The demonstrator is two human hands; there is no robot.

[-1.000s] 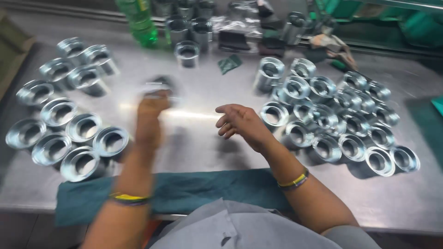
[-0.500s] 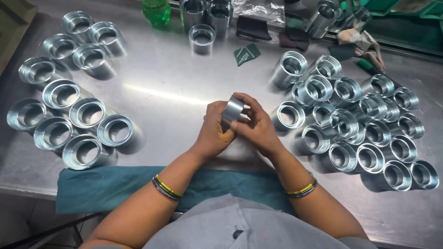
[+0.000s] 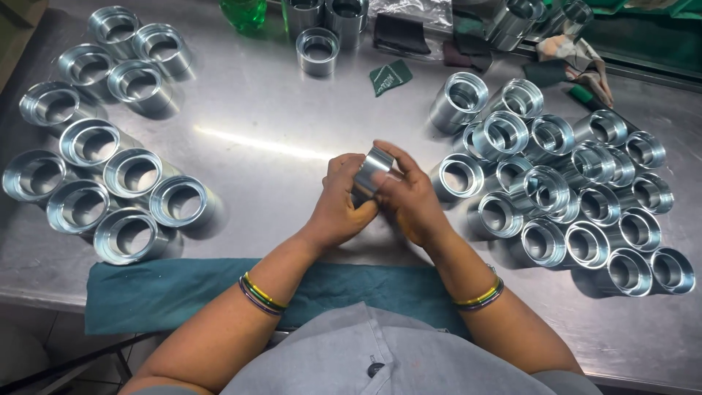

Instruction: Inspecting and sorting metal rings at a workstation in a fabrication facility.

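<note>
My left hand point(image 3: 338, 206) and my right hand point(image 3: 408, 196) meet over the middle of the steel table point(image 3: 263, 117), both gripping one shiny metal ring point(image 3: 371, 170) tilted between the fingers. Several more metal rings point(image 3: 563, 186) stand packed together to the right of my right hand. Another group of larger metal rings point(image 3: 110, 175) stands upright to the left of my left hand. Bangles circle both wrists.
A teal cloth point(image 3: 168, 292) lies along the table's near edge under my forearms. At the back are a green bottle point(image 3: 245, 11), more rings point(image 3: 318, 50), dark cloth pieces point(image 3: 401, 33), a small green scrap point(image 3: 390, 76) and a rag point(image 3: 574, 55).
A second ago my left hand was raised with a ring and my right hand was apart. Both hands came together on a ring and have held it since.
</note>
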